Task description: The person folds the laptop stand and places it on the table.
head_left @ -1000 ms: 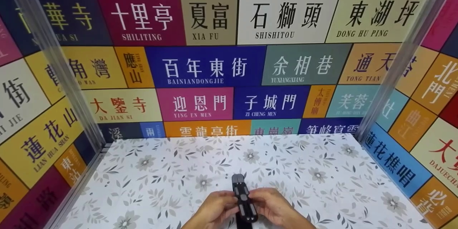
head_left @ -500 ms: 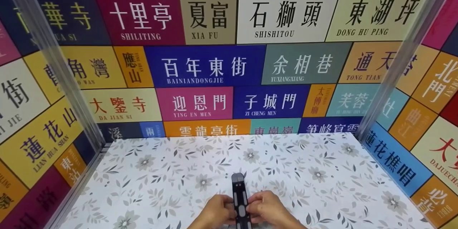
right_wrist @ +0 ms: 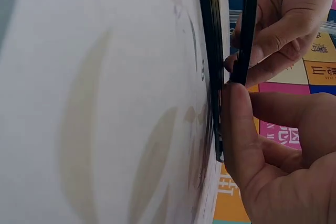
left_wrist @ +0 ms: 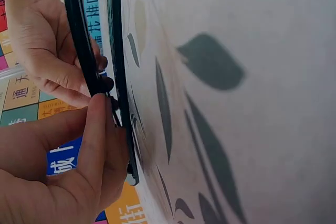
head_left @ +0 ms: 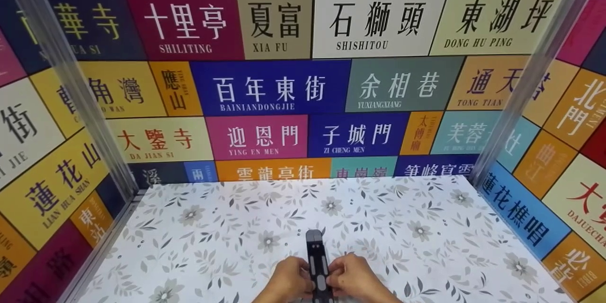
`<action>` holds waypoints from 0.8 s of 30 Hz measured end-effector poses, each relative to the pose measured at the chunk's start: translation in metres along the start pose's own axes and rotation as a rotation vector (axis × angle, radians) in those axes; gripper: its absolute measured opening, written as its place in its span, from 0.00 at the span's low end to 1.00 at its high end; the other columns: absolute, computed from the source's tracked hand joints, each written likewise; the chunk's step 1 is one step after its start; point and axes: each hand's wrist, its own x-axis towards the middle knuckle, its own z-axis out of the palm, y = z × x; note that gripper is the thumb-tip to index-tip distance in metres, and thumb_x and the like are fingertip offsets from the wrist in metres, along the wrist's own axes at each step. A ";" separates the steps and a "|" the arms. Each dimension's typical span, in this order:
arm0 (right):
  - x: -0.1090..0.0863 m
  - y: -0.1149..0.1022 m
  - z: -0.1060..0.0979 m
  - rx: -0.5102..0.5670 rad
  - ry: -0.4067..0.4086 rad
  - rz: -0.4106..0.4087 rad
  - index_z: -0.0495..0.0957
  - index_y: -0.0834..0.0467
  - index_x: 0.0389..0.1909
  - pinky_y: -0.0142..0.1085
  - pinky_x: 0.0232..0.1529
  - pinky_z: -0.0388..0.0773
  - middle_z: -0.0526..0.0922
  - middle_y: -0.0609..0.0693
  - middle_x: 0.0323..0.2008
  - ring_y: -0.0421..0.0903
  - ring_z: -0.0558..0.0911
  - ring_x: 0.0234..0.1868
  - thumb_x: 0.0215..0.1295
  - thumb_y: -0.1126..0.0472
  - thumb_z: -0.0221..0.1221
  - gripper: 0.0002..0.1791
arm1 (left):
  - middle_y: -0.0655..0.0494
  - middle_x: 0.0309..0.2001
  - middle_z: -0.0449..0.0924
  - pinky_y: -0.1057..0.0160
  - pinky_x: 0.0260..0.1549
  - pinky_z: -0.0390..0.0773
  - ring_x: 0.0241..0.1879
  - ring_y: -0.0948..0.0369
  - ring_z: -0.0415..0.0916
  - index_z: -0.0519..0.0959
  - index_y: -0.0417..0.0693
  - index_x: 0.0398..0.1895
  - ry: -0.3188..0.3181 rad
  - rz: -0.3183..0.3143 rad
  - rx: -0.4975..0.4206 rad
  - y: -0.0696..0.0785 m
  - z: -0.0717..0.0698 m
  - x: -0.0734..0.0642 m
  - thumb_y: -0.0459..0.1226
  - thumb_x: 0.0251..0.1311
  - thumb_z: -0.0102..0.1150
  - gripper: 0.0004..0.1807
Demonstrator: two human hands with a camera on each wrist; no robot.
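A long black folding stand (head_left: 316, 251) with grey pads lies on the patterned table in the head view, its near end cut off by the frame. My left hand (head_left: 289, 278) pinches its left side, and my right hand (head_left: 351, 274) pinches the right side opposite. From the left wrist, an upper black bar (left_wrist: 83, 38) rises at an angle from a lower bar (left_wrist: 118, 51) lying along the tabletop. The right wrist view shows that same upper bar (right_wrist: 248, 24) apart from the lower bar (right_wrist: 211, 40), with fingertips of both hands where they meet.
The tabletop (head_left: 227, 218) has a white covering with grey flowers and leaves. Behind it stands a wall (head_left: 279, 87) of coloured panels with Chinese lettering. A clear upright post (head_left: 90, 94) stands at the left corner and another post (head_left: 516, 94) at the right.
The stand's padded upper part has shifted toward me and straightened in line with the rest, so its rounded near end has left the head view. Both hands have drawn in slightly alongside it.
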 end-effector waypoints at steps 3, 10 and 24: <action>-0.001 -0.003 0.000 -0.095 -0.017 -0.024 0.81 0.66 0.33 0.35 0.23 0.80 0.83 0.51 0.22 0.42 0.81 0.21 0.45 0.68 0.62 0.11 | 0.50 0.21 0.79 0.62 0.22 0.80 0.22 0.59 0.78 0.79 0.33 0.31 -0.007 -0.011 0.066 0.001 -0.002 0.000 0.21 0.35 0.62 0.13; -0.007 0.001 -0.010 -0.119 -0.120 -0.039 0.74 0.64 0.51 0.36 0.26 0.77 0.79 0.53 0.35 0.45 0.78 0.28 0.39 0.63 0.70 0.33 | 0.54 0.26 0.79 0.57 0.31 0.75 0.28 0.57 0.74 0.79 0.41 0.45 -0.086 0.037 0.402 0.003 -0.006 -0.005 0.33 0.33 0.71 0.27; -0.009 0.012 -0.008 -0.721 -0.344 0.021 0.57 0.44 0.70 0.61 0.49 0.68 0.63 0.54 0.67 0.58 0.62 0.61 0.51 0.28 0.55 0.47 | 0.57 0.65 0.67 0.27 0.54 0.54 0.66 0.41 0.57 0.69 0.66 0.63 -0.295 -0.160 0.808 0.000 0.005 -0.011 0.65 0.46 0.58 0.39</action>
